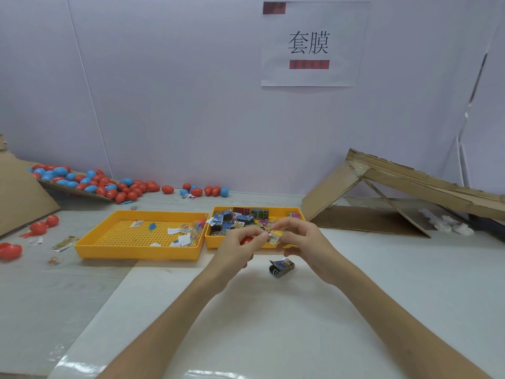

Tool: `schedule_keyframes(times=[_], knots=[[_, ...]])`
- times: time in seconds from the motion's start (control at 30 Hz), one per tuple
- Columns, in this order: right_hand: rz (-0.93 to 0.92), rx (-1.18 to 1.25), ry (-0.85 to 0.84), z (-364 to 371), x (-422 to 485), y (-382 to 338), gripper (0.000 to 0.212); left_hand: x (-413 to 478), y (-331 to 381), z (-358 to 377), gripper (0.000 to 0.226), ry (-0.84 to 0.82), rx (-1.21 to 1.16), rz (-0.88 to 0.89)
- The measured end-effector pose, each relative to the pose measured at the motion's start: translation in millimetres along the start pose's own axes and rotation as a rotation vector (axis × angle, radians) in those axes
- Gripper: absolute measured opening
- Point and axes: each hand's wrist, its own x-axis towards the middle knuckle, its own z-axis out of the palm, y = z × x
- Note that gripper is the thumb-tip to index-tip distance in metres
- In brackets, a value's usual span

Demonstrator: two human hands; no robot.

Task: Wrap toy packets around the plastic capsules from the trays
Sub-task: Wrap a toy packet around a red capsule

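Observation:
My left hand (237,248) grips a red plastic capsule (246,240), which shows only between the fingers. My right hand (302,239) pinches a small yellow toy packet (275,236) right beside the capsule, and both hands meet just in front of the right yellow tray (273,251). That tray holds several colourful packets (240,218). A dark packet (282,266) lies on the table below my hands. The left yellow tray (136,250) holds a few scraps and packets.
Red and blue capsules (93,183) are heaped at the back left on a cardboard sheet, with loose ones (11,251) at the left edge. A folded cardboard box (396,195) leans at the right. A white board (246,324) covers the near table.

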Motion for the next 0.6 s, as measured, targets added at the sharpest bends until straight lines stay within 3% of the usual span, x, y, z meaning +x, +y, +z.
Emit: schedule_keyframes(times=[0.2, 0.37, 0.6], knots=[[-0.065, -0.119, 0.028, 0.9, 0.9, 2.7, 0.033, 1.0, -1.5, 0.3, 0.011, 0.037, 0.058, 0.040], [-0.126, -0.192, 0.038, 2.1, 0.5, 5.0, 0.024, 2.6, -3.7, -1.3, 0.004, -0.005, -0.005, -0.045], [-0.277, -0.267, 0.091, 4.2, -1.5, 3.0, 0.031, 0.7, -2.4, 0.2, 0.008, -0.045, -0.065, -0.068]])
